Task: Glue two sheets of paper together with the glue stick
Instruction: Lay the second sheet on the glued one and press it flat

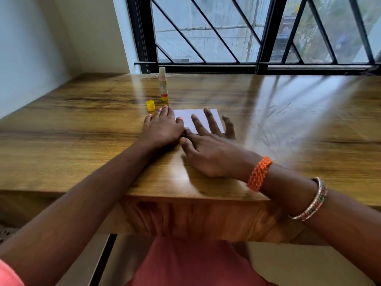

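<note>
Both hands lie flat at frame centre: left hand (162, 129) beside the paper (198, 118), right hand (208, 149) spread on it, holding nothing. Uncapped glue stick (163, 84) stands above, cap (150, 105) beside it, on the table (72, 129).

Head view looks down, close, across the table (82, 124) windowward.

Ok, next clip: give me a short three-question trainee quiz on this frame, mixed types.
1. True or false: the glue stick stands upright with its cap on.
2. The yellow cap sits: A) left of the glue stick, B) on the paper, C) in a hand.
3. Which hand lays spread fingers on the paper?

Key: 1 false, uncapped. 2 A. 3 The right hand; the left hand lies flat beside it, thumb at the paper's edge.
</note>
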A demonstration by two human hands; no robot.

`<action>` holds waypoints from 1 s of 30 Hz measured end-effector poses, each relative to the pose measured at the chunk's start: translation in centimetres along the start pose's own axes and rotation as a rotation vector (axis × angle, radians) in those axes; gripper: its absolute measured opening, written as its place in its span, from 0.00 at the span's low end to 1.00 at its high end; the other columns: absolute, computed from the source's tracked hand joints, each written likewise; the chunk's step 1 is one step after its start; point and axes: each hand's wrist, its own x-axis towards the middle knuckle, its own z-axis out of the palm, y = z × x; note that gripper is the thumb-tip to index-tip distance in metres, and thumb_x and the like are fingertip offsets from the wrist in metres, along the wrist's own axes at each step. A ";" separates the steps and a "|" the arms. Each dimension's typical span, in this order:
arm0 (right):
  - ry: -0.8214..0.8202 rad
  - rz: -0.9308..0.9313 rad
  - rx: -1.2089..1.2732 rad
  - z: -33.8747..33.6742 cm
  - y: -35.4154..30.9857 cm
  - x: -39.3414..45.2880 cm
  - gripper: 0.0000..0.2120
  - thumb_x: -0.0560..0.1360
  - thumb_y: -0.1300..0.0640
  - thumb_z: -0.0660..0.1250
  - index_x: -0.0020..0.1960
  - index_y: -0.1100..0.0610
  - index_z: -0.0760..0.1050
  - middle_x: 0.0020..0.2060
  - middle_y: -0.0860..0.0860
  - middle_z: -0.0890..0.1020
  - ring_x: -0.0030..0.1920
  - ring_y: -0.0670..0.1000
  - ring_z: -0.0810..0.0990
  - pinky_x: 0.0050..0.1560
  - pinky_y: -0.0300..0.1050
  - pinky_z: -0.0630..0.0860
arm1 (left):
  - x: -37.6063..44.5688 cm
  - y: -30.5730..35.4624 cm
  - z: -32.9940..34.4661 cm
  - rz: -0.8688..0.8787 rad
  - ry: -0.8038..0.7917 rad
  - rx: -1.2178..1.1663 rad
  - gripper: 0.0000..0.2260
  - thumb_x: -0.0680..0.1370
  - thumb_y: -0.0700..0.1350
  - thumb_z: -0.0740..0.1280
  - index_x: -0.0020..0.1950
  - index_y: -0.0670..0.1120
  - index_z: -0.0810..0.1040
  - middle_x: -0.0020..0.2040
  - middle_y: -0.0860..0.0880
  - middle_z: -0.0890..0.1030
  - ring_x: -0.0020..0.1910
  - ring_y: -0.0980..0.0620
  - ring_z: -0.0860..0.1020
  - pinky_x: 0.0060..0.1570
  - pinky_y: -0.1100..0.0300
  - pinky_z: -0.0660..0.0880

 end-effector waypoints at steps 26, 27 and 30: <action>0.292 0.013 0.372 -1.4 5.7 12.1 0.12 0.78 0.49 0.61 0.51 0.53 0.80 0.45 0.49 0.82 0.52 0.51 0.77 0.53 0.50 0.63 | 4.0 -1.6 -2.7 -0.073 0.264 -0.344 0.09 0.77 0.39 0.60 0.55 0.37 0.72 0.54 0.36 0.77 0.53 0.37 0.75 0.45 0.53 0.68; 0.248 -0.017 0.371 -1.4 5.4 12.3 0.13 0.78 0.46 0.61 0.51 0.52 0.80 0.46 0.48 0.83 0.51 0.50 0.77 0.53 0.50 0.65 | 3.9 -1.6 -2.7 -0.070 0.273 -0.424 0.08 0.77 0.39 0.60 0.55 0.37 0.71 0.53 0.36 0.77 0.52 0.38 0.75 0.43 0.54 0.67; 0.087 -0.124 0.464 -2.3 4.2 13.9 0.20 0.78 0.45 0.62 0.49 0.62 0.80 0.36 0.51 0.77 0.37 0.49 0.72 0.41 0.44 0.68 | 3.8 -1.6 -3.0 -0.036 0.285 -0.652 0.10 0.76 0.39 0.64 0.56 0.40 0.69 0.49 0.42 0.77 0.49 0.43 0.75 0.43 0.57 0.67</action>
